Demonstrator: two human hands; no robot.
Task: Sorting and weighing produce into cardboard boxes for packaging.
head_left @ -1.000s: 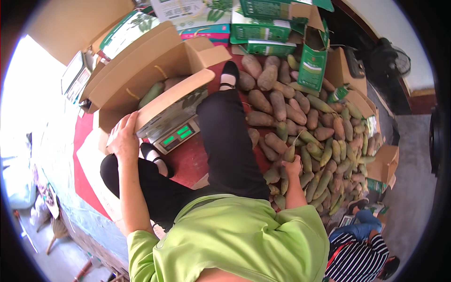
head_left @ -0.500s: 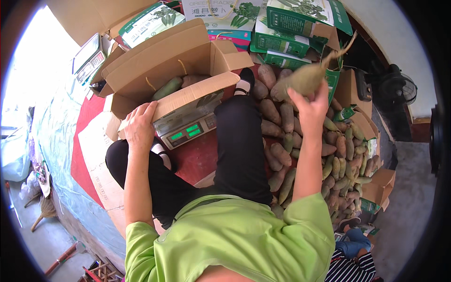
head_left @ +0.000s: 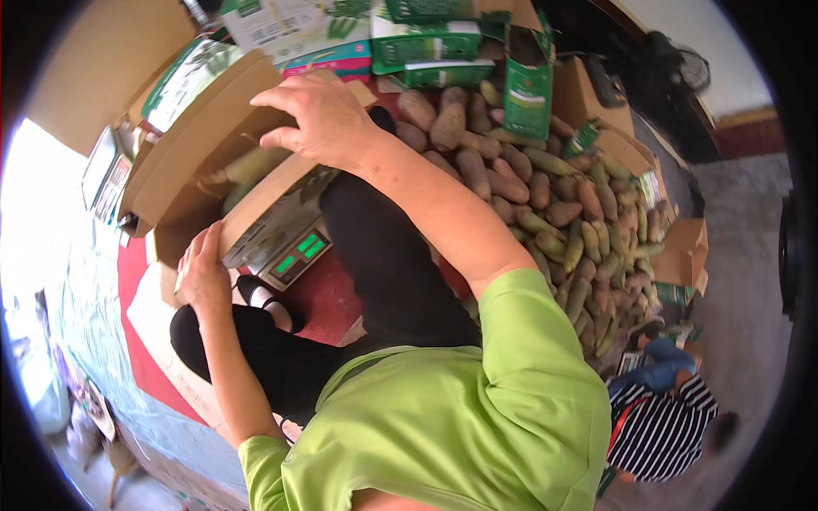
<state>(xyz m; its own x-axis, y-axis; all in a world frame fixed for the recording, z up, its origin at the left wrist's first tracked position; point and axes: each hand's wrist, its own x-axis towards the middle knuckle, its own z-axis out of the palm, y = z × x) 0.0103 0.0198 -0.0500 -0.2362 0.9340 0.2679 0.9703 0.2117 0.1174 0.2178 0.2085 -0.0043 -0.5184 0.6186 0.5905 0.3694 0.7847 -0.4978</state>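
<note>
An open cardboard box (head_left: 281, 186) sits tilted on a digital scale (head_left: 294, 259) with lit green displays. My left hand (head_left: 204, 274) grips the box's near left corner, its fingers over the edge. Above the box's right end is my right hand (head_left: 319, 117), thumb and fingers spread, holding nothing. Inside the box lies a pale green radish (head_left: 254, 164) with a long thin root, beside a darker green one; the flaps and my hand hide some of the contents. To the right spreads a large heap of brownish-green radishes (head_left: 541, 187).
Green and white cartons (head_left: 426, 43) stand stacked behind the heap. A torn green carton (head_left: 528, 89) stands among the radishes. At the far right is a small black fan (head_left: 692, 70). A person in a striped top (head_left: 660, 430) sits at lower right.
My right hand has swung left from the heap to the box and let go of the radish, which now lies inside. The view has turned right; my left hand stays on the box.
</note>
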